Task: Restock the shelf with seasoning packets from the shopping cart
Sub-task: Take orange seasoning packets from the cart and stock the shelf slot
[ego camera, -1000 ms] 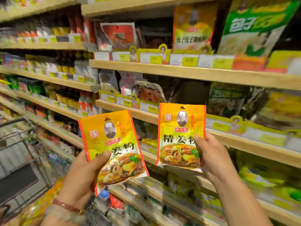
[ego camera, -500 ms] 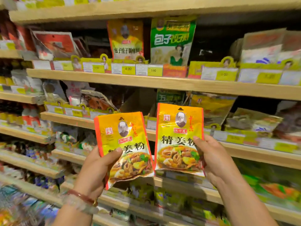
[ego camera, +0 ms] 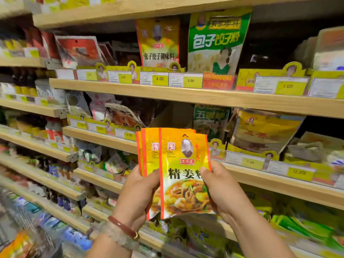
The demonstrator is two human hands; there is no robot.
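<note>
Two orange-yellow seasoning packets overlap in front of the wooden shelf [ego camera: 186,97]. The front packet [ego camera: 184,175] shows a portrait and a dish picture; my right hand [ego camera: 221,192] pinches its right edge with the thumb on its face. The rear packet [ego camera: 149,155] peeks out to the left behind it, and my left hand [ego camera: 137,194], with bracelets at the wrist, grips it from the left. Both packets are upright, held at the level of the middle shelf.
Wooden shelves carry rows of seasoning bags behind yellow price tags [ego camera: 160,79]. A green dumpling-seasoning bag [ego camera: 216,41] stands on the upper shelf. A dark gap [ego camera: 167,116] opens on the middle shelf just above the packets. Blurred goods fill the lower left.
The two packets, held apart side by side before, have come together and now overlap, the right one in front. The view shifted right and the cart left the frame.
</note>
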